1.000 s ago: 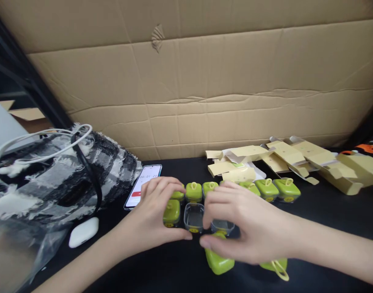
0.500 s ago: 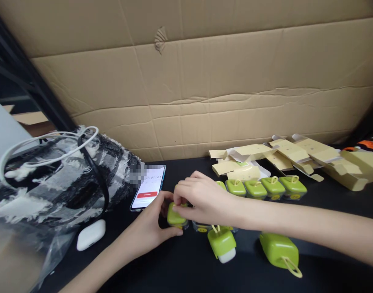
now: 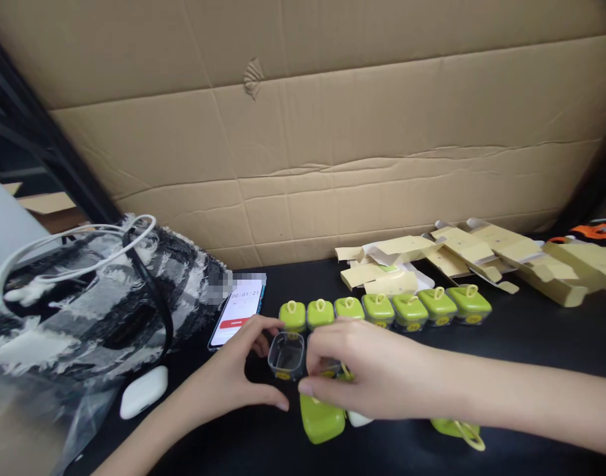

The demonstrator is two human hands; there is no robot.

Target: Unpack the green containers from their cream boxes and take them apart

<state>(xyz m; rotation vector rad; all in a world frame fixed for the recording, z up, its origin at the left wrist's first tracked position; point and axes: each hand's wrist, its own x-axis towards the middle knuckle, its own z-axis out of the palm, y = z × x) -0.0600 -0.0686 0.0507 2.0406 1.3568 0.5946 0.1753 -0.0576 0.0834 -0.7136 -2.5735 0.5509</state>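
My right hand [image 3: 367,370] pinches a green lid [image 3: 323,423] and holds it tilted, in front of the rows. Just left of it stands a small clear square container [image 3: 287,357] without a lid. My left hand [image 3: 238,370] is beside this container, thumb and fingers spread apart, holding nothing. Behind runs a row of several clear containers with green lids [image 3: 377,304], each lid with a yellow loop. Another clear container [image 3: 327,367] is partly hidden by my right hand. A white piece [image 3: 359,419] and a green piece with a loop [image 3: 454,428] show around my right forearm.
A phone [image 3: 238,304] with a running timer lies left of the row. Further left are a white earbud case [image 3: 144,392], a shaggy black-and-white fabric [image 3: 94,297] and a white cable [image 3: 15,264]. Flattened yellow boxes [image 3: 481,248] lie at the back right, before a cardboard wall [image 3: 303,132].
My right hand has lifted the green lid off the left front container and brought it nearer and to the right. My left hand has opened and moved slightly left.
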